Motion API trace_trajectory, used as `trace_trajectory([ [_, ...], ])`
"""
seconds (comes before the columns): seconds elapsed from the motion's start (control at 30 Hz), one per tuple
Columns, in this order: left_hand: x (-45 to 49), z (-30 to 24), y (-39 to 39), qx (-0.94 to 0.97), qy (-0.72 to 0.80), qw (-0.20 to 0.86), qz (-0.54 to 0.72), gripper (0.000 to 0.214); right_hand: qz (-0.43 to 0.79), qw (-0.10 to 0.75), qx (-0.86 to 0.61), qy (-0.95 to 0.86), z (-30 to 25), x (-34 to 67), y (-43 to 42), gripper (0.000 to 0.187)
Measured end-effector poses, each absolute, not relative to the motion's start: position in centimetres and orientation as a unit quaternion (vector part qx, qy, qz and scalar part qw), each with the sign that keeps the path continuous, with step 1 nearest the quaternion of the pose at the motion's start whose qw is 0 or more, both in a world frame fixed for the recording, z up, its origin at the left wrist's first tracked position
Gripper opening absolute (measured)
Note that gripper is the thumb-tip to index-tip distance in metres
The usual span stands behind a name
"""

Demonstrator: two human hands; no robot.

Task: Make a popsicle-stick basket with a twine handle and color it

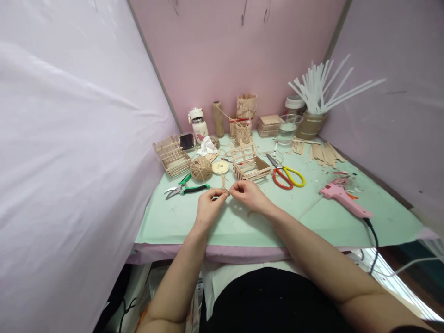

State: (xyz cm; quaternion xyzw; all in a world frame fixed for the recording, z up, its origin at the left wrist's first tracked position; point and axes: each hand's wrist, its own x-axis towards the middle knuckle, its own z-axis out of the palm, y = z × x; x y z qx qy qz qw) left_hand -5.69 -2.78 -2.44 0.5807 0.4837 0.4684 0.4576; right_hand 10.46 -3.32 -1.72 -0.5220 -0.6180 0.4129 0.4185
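Observation:
My left hand (209, 205) and my right hand (248, 194) meet over the green table mat (312, 217), both pinching a short piece of jute twine (226, 190) between their fingertips. The twine runs up toward a ball of twine (200, 169) just beyond my left hand. A small open box of wooden craft sticks (252, 167) stands just past my right hand. What the twine is tied round, if anything, is too small to tell.
Green-handled pliers (183, 188) lie left of my hands, red and yellow scissors (287, 175) to the right, a pink glue gun (343, 198) with its cable farther right. Craft sticks (321, 152), a stick crate (172, 155), jars and a pot of white strips (312, 122) line the back.

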Motion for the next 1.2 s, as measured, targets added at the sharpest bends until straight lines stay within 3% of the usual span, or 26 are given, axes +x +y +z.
trace_trajectory([
  [0.4,-5.77,-2.29,-2.76,0.452,0.417,0.642,0.458,0.022,0.555,0.379,-0.467,-0.574,-0.84,11.13,-3.60,0.025],
  [0.5,-5.78,-2.47,-2.67,0.464,0.436,0.616,0.464,0.023,0.559,0.389,-0.470,-0.561,-0.90,11.01,-3.53,0.027],
  [0.73,-5.76,-2.79,-2.58,0.551,0.473,0.487,0.485,0.016,0.426,0.422,-0.512,-0.615,-1.58,10.63,-3.29,0.021],
  [1.03,-5.67,-1.95,-2.86,0.433,0.401,0.676,0.442,0.028,0.550,0.385,-0.464,-0.578,-1.04,10.84,-3.54,0.025],
  [1.2,-5.56,-2.26,-2.83,0.458,0.444,0.610,0.470,0.027,0.473,0.442,-0.515,-0.562,-1.28,10.54,-3.47,0.024],
])
